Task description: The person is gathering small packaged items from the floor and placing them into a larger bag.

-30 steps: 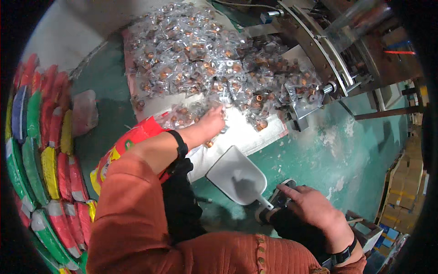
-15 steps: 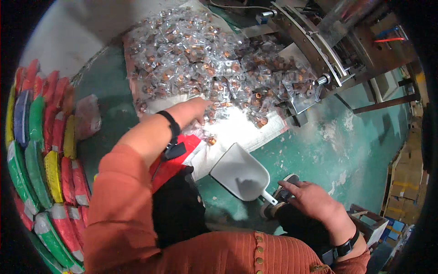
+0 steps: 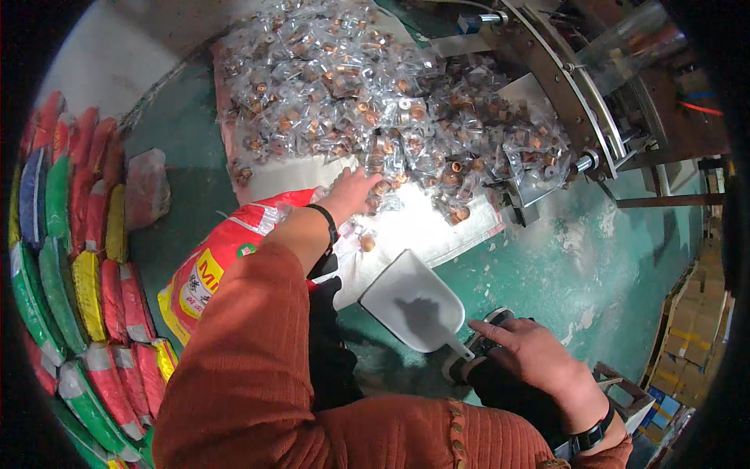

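At the near edge of a wide heap of small clear plastic packets, my left hand reaches in from the left. Its fingers look slightly spread and touch the nearest packets; I see nothing held in them. The packets contain copper-coloured and silvery metal parts. One copper-coloured piece lies apart on the pale sheet, close to that hand. Over my right leg rests my right hand, fingers extended and holding nothing. Just left of it, a white scoop lies on the floor, its handle pointing toward my right shoe.
A red and yellow printed bag lies beneath my left forearm. Stacked coloured sacks line the left side, with a pale plastic bag beside them. Metal machinery borders the heap on the right. Cardboard boxes stand at far right.
My left hand has shifted right along the heap's near edge, its forearm swinging right and exposing more of the red bag. My right hand has barely moved. The view has shifted slightly.
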### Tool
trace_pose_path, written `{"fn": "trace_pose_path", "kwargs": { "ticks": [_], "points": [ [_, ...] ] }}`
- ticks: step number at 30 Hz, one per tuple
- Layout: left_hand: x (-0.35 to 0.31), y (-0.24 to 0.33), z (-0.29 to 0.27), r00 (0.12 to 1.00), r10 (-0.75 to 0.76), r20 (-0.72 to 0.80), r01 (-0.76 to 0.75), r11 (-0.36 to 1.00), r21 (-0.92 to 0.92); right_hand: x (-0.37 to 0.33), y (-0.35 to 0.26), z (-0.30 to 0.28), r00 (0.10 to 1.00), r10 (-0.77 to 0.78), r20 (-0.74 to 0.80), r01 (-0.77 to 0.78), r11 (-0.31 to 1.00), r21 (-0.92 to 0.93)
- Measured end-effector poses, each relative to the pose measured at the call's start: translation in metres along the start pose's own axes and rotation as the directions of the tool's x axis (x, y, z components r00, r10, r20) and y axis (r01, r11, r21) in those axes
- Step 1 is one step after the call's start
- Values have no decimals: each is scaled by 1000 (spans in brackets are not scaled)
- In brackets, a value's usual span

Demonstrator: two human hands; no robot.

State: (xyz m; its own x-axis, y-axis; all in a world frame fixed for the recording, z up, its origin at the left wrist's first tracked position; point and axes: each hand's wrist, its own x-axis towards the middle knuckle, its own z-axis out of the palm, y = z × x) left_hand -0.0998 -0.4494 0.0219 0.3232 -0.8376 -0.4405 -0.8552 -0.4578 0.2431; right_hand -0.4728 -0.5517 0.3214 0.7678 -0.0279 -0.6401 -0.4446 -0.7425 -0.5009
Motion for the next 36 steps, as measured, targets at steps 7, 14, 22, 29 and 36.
{"fn": "trace_pose_path", "kwargs": {
  "ticks": [7,14,22,29,36],
  "points": [
    [-31,-36,4,983,183,-24,-180,980,90,-15,-1,6,999,19,-41,-20,1000,-13],
    [-182,-94,-112,903,284,322,-382,874,302,-38,-10,16,998,55,-35,-56,998,-41],
    [-136,-37,-69,580,384,719,-500,864,-58,-43,-18,20,999,54,0,-54,996,-76],
    [-132,-31,-47,619,239,748,-457,884,95,-37,-11,21,999,31,-41,-34,995,-95],
    [-145,-85,-53,853,-232,468,-58,848,527,-31,-14,18,1000,7,-27,-10,994,-110]
  ]
}}
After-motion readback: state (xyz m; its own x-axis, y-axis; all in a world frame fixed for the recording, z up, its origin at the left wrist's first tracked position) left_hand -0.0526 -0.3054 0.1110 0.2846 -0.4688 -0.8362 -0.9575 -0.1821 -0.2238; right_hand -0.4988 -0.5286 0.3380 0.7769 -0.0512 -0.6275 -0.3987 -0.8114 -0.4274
